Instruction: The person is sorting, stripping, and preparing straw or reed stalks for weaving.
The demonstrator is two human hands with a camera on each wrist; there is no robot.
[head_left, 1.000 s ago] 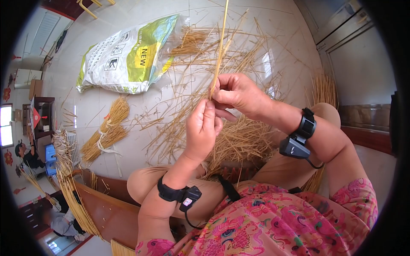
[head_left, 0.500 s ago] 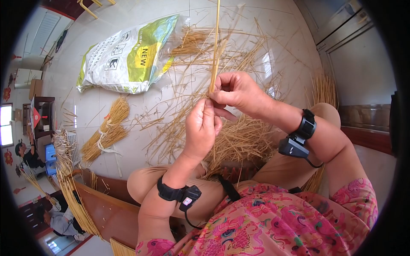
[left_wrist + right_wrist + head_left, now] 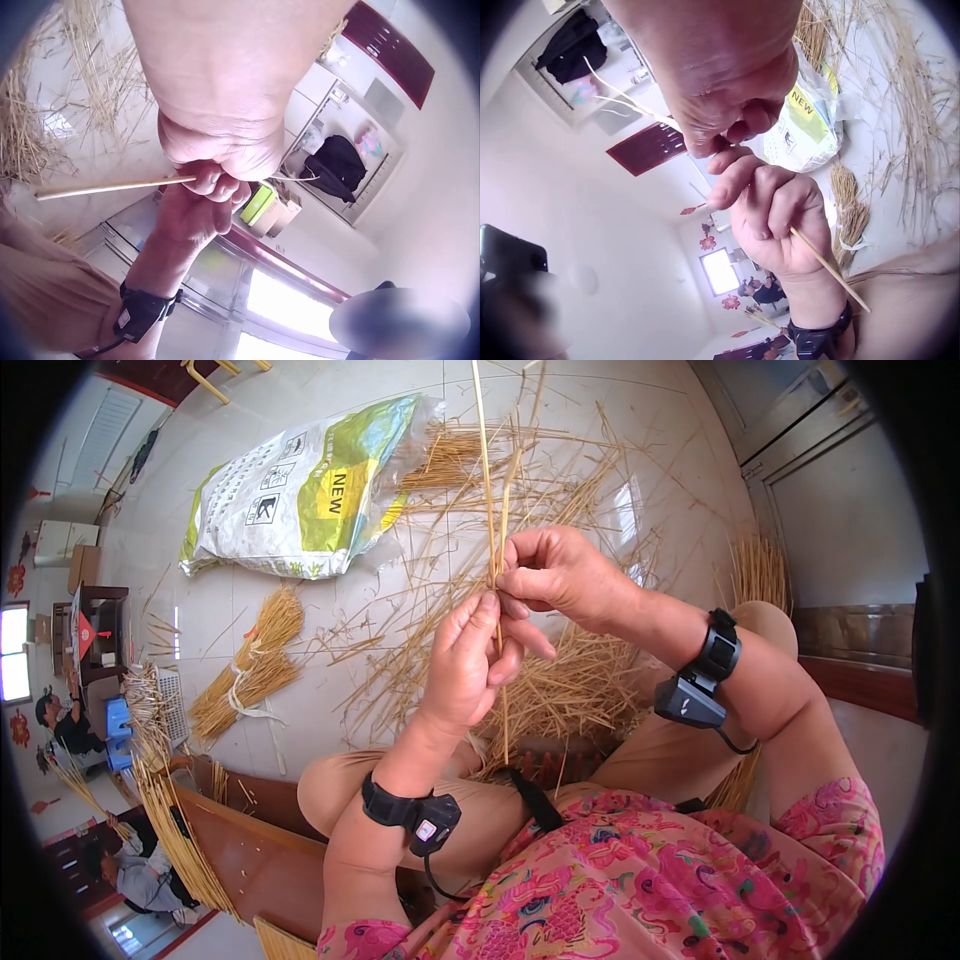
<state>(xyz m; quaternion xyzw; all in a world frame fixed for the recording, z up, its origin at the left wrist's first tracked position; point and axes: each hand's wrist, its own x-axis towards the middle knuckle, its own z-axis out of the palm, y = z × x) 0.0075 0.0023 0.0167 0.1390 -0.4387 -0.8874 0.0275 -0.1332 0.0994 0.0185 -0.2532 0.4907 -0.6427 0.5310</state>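
Observation:
Long straw stalks (image 3: 486, 470) rise from between the two hands, which meet fingertip to fingertip in the head view. The left hand (image 3: 465, 665) pinches them from below with thumb and curled fingers; the lower end of a stalk (image 3: 505, 725) hangs beneath it. On the other side the right hand (image 3: 570, 575) pinches the stalks between thumb and index finger. In the left wrist view a stalk (image 3: 112, 187) sticks out past the curled fingers. The right wrist view has a stalk end (image 3: 831, 270) crossing the left palm. Fingers hide the pinched spot.
Loose straw (image 3: 560, 695) is heaped below the hands and scattered over the tiled floor. A green and white bag (image 3: 300, 500) lies at the upper left, with a tied straw bundle (image 3: 250, 665) below it. Metal doors (image 3: 840, 490) stand at the right.
The upper stalks have swung left and spread apart. A stalk end now shows below the left hand, whose fingers have shifted and partly loosened. The right hand has barely moved.

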